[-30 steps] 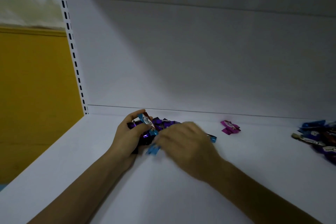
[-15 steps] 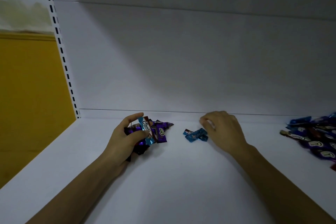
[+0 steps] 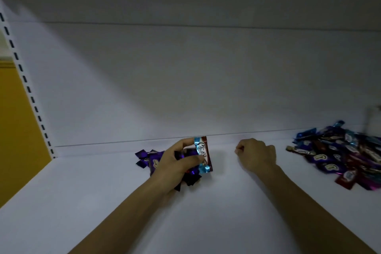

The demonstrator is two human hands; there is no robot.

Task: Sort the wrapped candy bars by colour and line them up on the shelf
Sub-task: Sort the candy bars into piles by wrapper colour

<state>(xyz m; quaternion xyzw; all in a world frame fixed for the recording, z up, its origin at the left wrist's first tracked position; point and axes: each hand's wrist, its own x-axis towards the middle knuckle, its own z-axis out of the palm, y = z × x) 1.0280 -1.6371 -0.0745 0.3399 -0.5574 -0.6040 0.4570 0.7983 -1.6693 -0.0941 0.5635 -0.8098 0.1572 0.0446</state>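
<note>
Right now your left hand (image 3: 175, 163) is clamped on a bunch of candy bars (image 3: 203, 154) at lower centre of the frame, one blue and one brown standing nearly upright, several purple ones too bunched to count. Your right hand (image 3: 256, 155) rests curled just beside, apparently empty, while the mixed pile (image 3: 340, 150) sprawls on the shelf (image 3: 103, 192) at the right edge.

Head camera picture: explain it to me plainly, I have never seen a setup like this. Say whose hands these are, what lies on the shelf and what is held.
No machine here: a person wears a camera on the head, looking down at their own bare hands over a white shelf. The left hand grips a bunch of candy bars, purple ones and one blue-and-brown. Purple bars lie beside it. The right hand is a loose fist; I cannot tell whether it holds anything. A mixed candy pile waits at right.
</note>
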